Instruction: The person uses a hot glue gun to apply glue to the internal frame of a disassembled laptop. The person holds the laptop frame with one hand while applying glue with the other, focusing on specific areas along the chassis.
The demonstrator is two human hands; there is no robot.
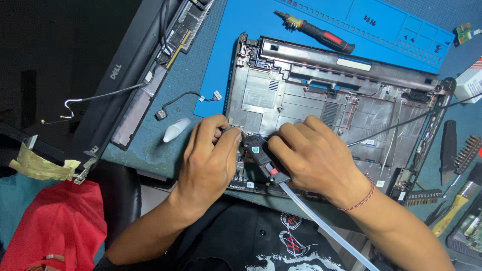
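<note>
We see a black soldering tool (262, 156) with a red band and a pale tube (326, 228) trailing from its rear, lying over the near edge of the opened laptop base (301, 95). Our right hand (314, 158) has its grip clenched around the tool's body, fingers curled over it. Our left hand (211, 155) sits just beside it, its grip pinched on a small dark part (227, 129) that is too small to tell, at the tool's tip.

The laptop base rests partly on a blue work mat (216, 60) on the bench (150, 130). A red-and-black screwdriver (316, 32) lies on the mat beyond the base. To the left lie a small white bottle (176, 130), a loose cable with a connector (186, 100), and the detached screen panel (75, 65). At the right edge are a row of driver bits (467, 150) and a yellow-handled tool (454, 208).
</note>
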